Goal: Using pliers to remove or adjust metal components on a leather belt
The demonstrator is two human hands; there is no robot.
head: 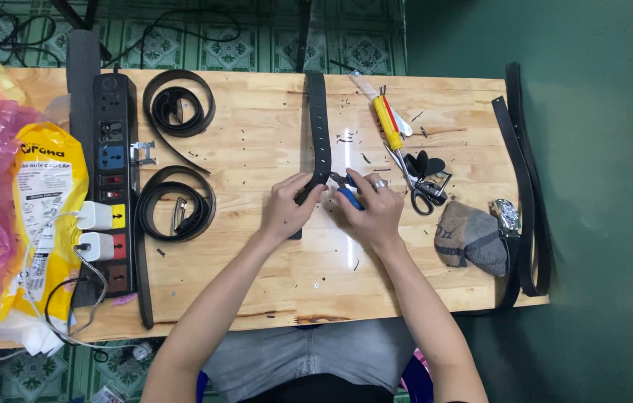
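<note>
Overhead view of a wooden desk (272, 283) with both hands at frame centre. The left hand (288, 207) is closed on the near end of a black belt strap (319, 127), pinching it between thumb and fingers; the strap runs from that hand straight up to the desk's far edge. The right hand (375, 209), a ring on one finger, is clenched around blue-handled pliers (346, 191), whose nose meets the strap end just beside the left fingers.

The strap appears flat, light and flexible, stiff across its width but free to bend along its length; it would likely handle best pinched close to the end being worked, so that it does not twist or slide on the smooth wood.

Upper left of the frame: two coiled black belts (178, 104) (176, 205) beside a black power strip (113, 186) carrying two white chargers (95, 230), with yellow and pink plastic bags (25, 201) at the left edge. Right of the hands: a yellow-handled cutter (387, 123), black scissors (422, 190), a grey-brown cloth (473, 239) and further belts (529, 186) draped over the right edge. Small dark offcuts are scattered over the desk.
</note>
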